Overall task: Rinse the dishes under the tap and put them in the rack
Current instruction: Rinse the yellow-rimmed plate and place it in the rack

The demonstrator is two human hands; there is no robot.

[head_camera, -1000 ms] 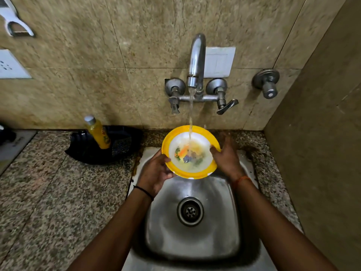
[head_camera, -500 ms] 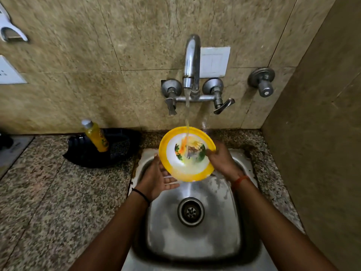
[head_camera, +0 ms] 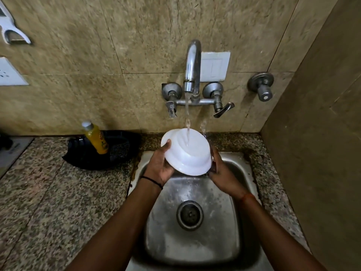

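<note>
A plate (head_camera: 186,153) is held over the steel sink (head_camera: 195,241) with its white underside turned up toward me. Water runs from the wall tap (head_camera: 192,65) onto that underside. My left hand (head_camera: 159,165) grips the plate's left rim, thumb on top. My right hand (head_camera: 222,175) holds the right rim from below. The plate's yellow face is hidden underneath.
A black tray (head_camera: 117,151) sits on the granite counter left of the sink, with a yellow bottle (head_camera: 95,137) leaning in it. Tap handles (head_camera: 220,106) stick out from the wall. A side wall closes the right. The drain (head_camera: 189,215) lies below my hands.
The plate has been flipped from yellow face up to white underside up. Both hands have shifted their grip on the rim, and the water now hits the back.
</note>
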